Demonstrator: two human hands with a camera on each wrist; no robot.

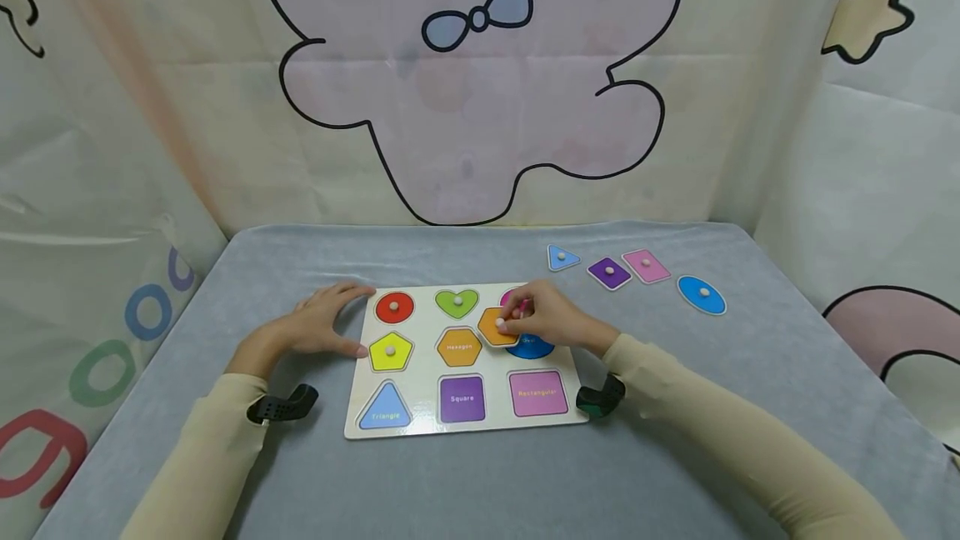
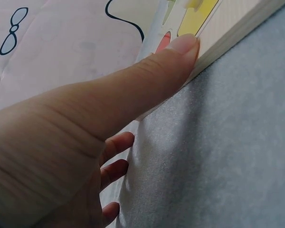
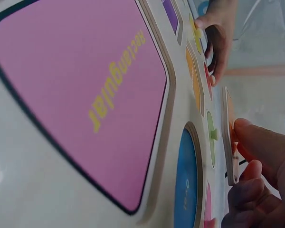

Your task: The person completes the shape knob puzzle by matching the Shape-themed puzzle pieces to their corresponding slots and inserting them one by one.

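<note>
Head view: the right hand (image 1: 557, 315) pinches the pale knob (image 1: 500, 322) of an orange hexagonal wooden piece (image 1: 488, 327) above a white wooden board (image 1: 424, 407), at two o'clock from the orange recess (image 1: 460, 356) lettered Hexagon; the left hand (image 1: 318, 323), fingers apart, lies at the board's ten o'clock.

Left wrist: its thumb touches the board's edge.

Right wrist: the pinched piece shows edge-on at three o'clock.

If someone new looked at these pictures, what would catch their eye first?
Probably the colorful puzzle board on the gray table, with the right hand holding an orange hexagon piece above it. On the backdrop behind, the big pale cartoon figure with its blue bow would likely stand out next.
</note>
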